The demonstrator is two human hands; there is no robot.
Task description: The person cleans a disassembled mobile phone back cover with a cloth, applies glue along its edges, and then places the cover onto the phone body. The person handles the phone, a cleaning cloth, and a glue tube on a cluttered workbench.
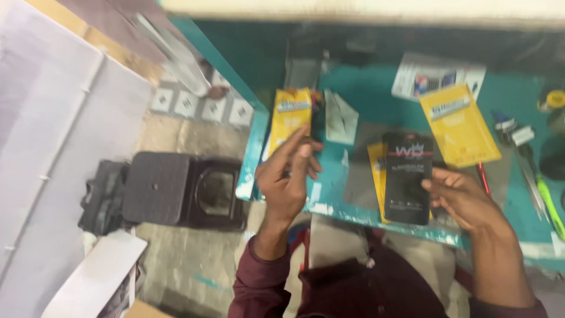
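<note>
Right, three yellow packets around the black packet (406,178): one (289,118) far to its left, one (459,125) just above-right, one (377,171) tucked beneath it. The right hand (462,199) pinches the black packet's right edge over the teal bench (353,76). The left hand (288,176), fingers half curled, holds nothing I can make out.

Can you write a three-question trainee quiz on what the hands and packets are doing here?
1. True or false: the right hand holds the black packet.
2. What colour is the packet just beyond the left hand?
3. The teal table carries: A) one yellow packet, B) several yellow packets, C) none.

Key: 1 true; 2 yellow; 3 B, including one at the right.
</note>
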